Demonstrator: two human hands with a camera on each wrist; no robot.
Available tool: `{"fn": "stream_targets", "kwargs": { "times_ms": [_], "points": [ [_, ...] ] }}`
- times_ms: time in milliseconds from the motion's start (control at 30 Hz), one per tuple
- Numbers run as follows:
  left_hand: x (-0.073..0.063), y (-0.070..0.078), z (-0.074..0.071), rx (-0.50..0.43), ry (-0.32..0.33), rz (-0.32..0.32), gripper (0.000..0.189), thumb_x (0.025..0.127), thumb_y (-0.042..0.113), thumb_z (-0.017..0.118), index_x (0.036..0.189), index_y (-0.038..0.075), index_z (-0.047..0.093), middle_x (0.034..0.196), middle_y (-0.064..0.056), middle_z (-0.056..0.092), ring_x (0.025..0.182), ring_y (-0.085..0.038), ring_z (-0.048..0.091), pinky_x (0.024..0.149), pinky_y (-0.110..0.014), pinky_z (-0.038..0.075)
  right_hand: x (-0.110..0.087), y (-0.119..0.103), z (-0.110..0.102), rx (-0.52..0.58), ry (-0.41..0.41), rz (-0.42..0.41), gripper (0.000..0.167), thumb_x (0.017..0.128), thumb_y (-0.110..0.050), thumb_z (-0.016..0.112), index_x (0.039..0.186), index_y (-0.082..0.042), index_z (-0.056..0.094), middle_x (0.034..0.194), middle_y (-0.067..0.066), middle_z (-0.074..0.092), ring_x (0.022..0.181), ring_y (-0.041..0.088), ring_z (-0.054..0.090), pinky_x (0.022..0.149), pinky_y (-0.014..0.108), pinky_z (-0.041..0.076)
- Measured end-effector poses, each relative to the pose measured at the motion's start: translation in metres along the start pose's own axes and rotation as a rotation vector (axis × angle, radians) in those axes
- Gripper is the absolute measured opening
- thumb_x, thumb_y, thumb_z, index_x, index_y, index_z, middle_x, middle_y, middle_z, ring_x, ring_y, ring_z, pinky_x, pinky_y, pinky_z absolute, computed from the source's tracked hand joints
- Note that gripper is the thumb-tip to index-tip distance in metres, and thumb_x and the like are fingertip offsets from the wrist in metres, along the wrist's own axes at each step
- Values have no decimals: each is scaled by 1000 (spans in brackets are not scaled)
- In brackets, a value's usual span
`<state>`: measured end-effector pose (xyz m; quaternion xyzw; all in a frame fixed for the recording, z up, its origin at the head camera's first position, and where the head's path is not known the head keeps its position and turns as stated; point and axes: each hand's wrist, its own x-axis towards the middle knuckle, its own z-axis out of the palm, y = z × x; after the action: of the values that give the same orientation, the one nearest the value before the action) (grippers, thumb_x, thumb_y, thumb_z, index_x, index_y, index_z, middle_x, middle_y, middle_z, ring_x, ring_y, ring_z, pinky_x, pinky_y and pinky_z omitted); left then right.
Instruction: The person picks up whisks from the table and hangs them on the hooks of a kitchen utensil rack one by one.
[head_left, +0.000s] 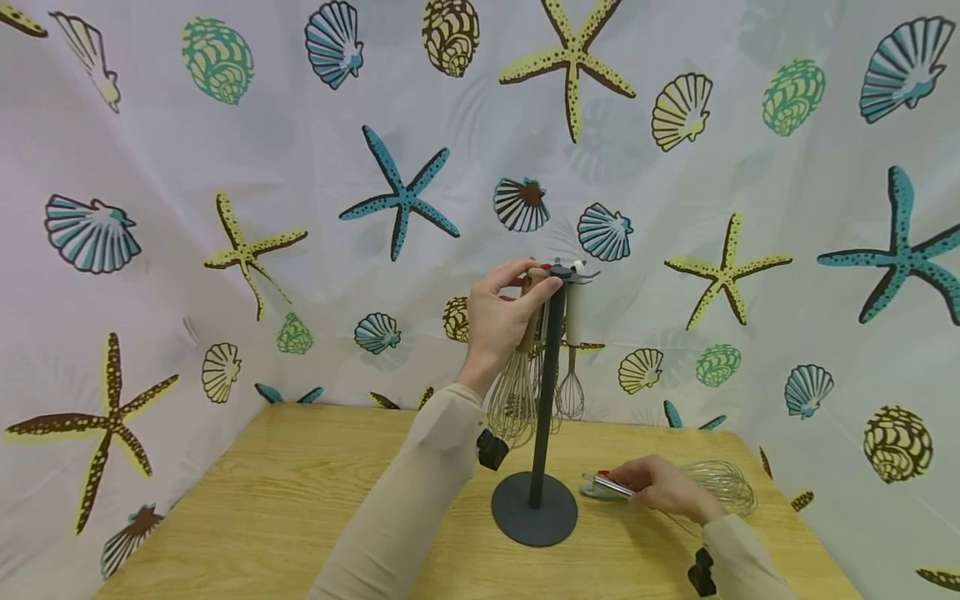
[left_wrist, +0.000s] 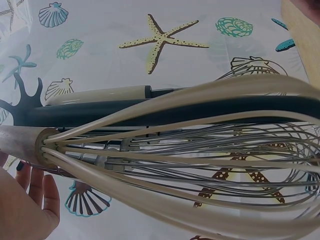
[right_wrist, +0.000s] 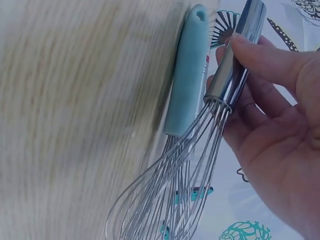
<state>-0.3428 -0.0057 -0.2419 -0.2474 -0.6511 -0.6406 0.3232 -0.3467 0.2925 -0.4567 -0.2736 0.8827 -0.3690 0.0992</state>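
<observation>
My left hand point(head_left: 501, 321) is up at the top of a dark whisk stand point(head_left: 550, 375), thumb beside its hooked head. Its fingers and thumb pinch the upper end of a wooden-handled whisk point(left_wrist: 22, 142) with beige wires. Behind that hang a whisk with a cream handle point(left_wrist: 100, 95) and several steel-wired ones. Low at the right, my right hand point(head_left: 667, 490) grips a whisk by its shiny steel handle point(right_wrist: 232, 70), thumb on one side and fingers on the other. Alongside it lies a teal-handled whisk point(right_wrist: 189, 70) on the table.
The stand's round black base point(head_left: 535, 508) sits on the wooden table point(head_left: 322, 475), left of my right hand. A white curtain point(head_left: 420, 100) printed with shells and starfish surrounds the table at the back and sides.
</observation>
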Motion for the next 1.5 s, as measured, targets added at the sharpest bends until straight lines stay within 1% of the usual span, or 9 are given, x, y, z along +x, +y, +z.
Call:
{"fn": "stream_targets", "kwargs": {
  "times_ms": [133,267,400,633,767,933,1133,1400,1500],
  "points": [
    [-1,-2,0,6,-1,-3,35,81,31,81,111,14,75,116,0,67,97,-15,58,73,-25,46,-1,1,-1,29,26,22,38,86,5,66,124,5,63,116,22,68,102,32,67,81,36,56],
    [0,-3,1,7,1,-6,36,81,32,81,112,15,75,117,0,68,98,-16,58,73,-25,45,-3,0,-3,39,77,49,38,86,3,69,124,3,64,115,21,69,102,31,67,81,39,57],
    [0,-3,1,22,8,-5,35,81,31,81,112,16,75,117,0,68,98,-15,57,73,-25,45,-5,-3,-8,52,135,51,39,89,-2,69,127,2,62,122,23,66,106,33,67,80,37,57],
    [1,-1,2,40,19,1,36,82,31,81,113,13,74,116,1,67,96,-12,57,74,-27,47,-8,-13,-18,129,227,60,45,91,-9,69,134,1,57,132,26,58,109,34,66,80,36,58],
    [0,0,3,38,25,1,36,81,31,81,112,12,74,116,0,67,97,-13,57,73,-25,46,-9,-17,-20,142,280,61,46,91,-9,69,133,2,57,128,27,61,108,33,67,78,37,58],
    [-1,1,4,48,41,10,33,81,30,81,109,12,75,114,-1,67,96,-14,57,72,-24,46,-10,-22,-20,119,340,91,42,90,-14,72,129,-4,63,118,19,68,104,28,67,77,33,57],
    [-2,1,7,51,61,14,35,80,34,82,108,14,76,116,0,66,96,-13,57,71,-24,47,-7,-25,-22,122,364,79,43,91,-17,71,132,-5,61,118,15,69,103,24,68,78,30,57],
    [-2,-1,7,56,54,30,36,80,34,82,109,14,75,117,0,65,97,-14,57,71,-24,46,-5,-34,-25,168,394,50,45,92,-18,69,133,-3,58,123,23,65,103,26,69,81,32,57],
    [-2,-2,6,56,50,35,33,81,33,81,108,15,75,115,1,65,96,-13,56,71,-24,46,-2,-38,-25,199,415,39,46,93,-17,68,135,-2,56,126,25,63,100,22,70,82,33,58]
  ]
}}
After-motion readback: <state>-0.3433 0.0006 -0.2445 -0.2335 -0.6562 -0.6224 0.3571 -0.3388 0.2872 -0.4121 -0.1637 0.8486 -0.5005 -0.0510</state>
